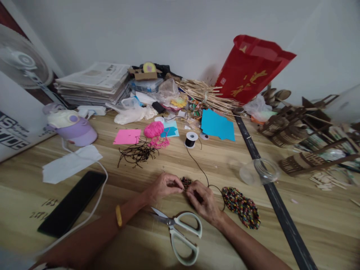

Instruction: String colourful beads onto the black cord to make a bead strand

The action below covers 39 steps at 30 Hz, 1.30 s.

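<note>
My left hand [165,186] and my right hand [203,200] meet over the table, fingertips pinched together on a thin black cord [198,164]. The cord runs from a white spool [190,140] and loops beside my right hand. Small dark beads [186,182] show just behind my fingertips. To the right of my right hand lies a coil of multicoloured beads [242,207]. White-handled scissors [180,229] rest partly open below my hands. Whether a bead sits between my fingertips is too small to tell.
Black cord pieces [138,152], pink yarn [154,129] and blue paper [218,125] lie farther back. A dark tablet-like slab [72,203] and white cable are at left. A clear plastic container [254,171], a black strip [277,206] and wooden models [302,159] stand at right.
</note>
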### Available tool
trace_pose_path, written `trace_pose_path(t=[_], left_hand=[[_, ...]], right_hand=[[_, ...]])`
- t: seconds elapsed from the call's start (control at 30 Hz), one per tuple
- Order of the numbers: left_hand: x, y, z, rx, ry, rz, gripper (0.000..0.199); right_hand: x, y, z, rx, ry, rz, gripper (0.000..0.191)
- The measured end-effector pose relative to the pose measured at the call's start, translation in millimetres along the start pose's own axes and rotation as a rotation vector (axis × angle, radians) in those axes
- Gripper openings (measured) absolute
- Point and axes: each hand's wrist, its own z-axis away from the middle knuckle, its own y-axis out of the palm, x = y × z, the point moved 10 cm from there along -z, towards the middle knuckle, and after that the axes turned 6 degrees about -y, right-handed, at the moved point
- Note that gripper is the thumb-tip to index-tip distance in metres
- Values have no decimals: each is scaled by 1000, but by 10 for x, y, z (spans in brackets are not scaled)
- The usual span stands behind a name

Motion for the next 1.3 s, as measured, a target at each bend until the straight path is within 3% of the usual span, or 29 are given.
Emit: trace_pose_path(t=[1.3], left_hand=[[-25, 18, 8, -12, 1, -37, 14]], right_hand=[[-15, 12, 12, 5, -16, -6, 12]])
